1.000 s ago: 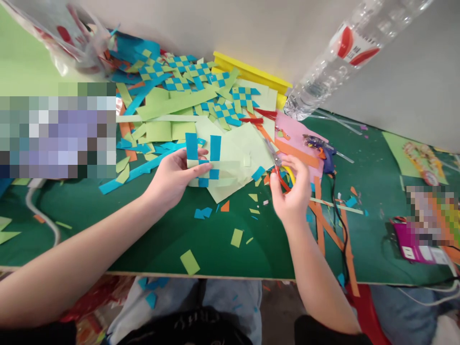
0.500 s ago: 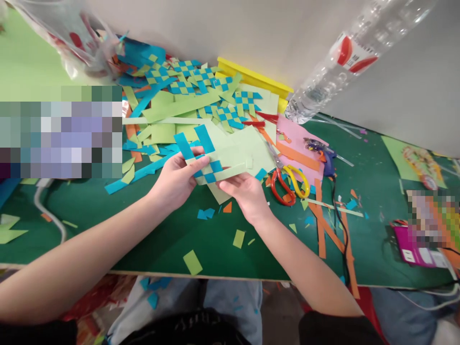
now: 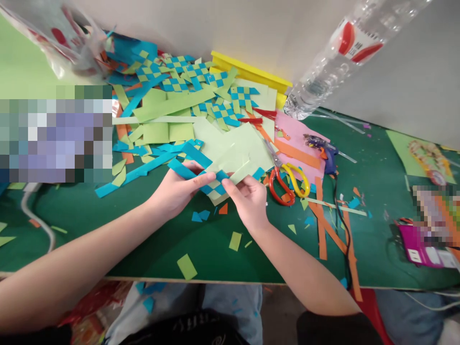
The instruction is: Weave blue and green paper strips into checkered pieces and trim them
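Between both hands is a small woven piece of blue and pale green paper strips (image 3: 214,188), held above the green table. My left hand (image 3: 179,188) pinches its left side, thumb on top, with two blue strip ends sticking out to the upper left. My right hand (image 3: 247,197) grips the right side between thumb and fingers; a pale green strip end (image 3: 241,171) sticks out to the upper right. The fingers hide part of the weave. Behind it lie pale green paper sheets (image 3: 237,139). Scissors (image 3: 282,179) with red and yellow handles rest to the right.
Several woven blue-green fish shapes (image 3: 226,114) and loose strips are heaped at the back. A clear plastic bottle (image 3: 323,72) stands by the wall. A blue glue gun (image 3: 329,160) with a black cord lies right, near orange strips (image 3: 321,220). Paper scraps dot the green table (image 3: 143,254).
The woven piece has come down slightly and turned, its blue ends now slanting more to the left. My right thumb has moved up onto its edge, close to my left thumb.
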Tool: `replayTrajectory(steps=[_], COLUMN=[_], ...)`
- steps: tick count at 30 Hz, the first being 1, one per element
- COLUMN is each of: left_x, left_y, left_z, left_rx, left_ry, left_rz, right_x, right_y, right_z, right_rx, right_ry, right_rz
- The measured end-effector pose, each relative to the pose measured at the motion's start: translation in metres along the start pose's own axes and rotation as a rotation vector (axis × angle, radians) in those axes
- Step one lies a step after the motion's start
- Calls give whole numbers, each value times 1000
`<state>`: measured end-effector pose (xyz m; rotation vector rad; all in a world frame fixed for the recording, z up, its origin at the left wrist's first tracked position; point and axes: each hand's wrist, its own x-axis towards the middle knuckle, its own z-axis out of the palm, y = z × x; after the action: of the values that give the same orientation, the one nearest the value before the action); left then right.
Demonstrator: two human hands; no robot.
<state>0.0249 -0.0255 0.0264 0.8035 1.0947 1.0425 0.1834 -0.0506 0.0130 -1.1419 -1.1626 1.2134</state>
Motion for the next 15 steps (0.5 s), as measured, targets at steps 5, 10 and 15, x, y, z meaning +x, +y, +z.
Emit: replayTrajectory(steps=[5,10,15], left_x=[1,2,2], left_y=[-2,-3,-5], left_z=[1,-1,-1], left_rx=[41,119,141], left_ry=[24,28,2], left_rz=[3,28,34], right_x=[0,1,1], right_y=[-1,-1,-3], right_z=[0,-3,-5], right_rx=[-10,-102,-184], right_ry=[16,29,25], right_rz=[-85,-99,-110])
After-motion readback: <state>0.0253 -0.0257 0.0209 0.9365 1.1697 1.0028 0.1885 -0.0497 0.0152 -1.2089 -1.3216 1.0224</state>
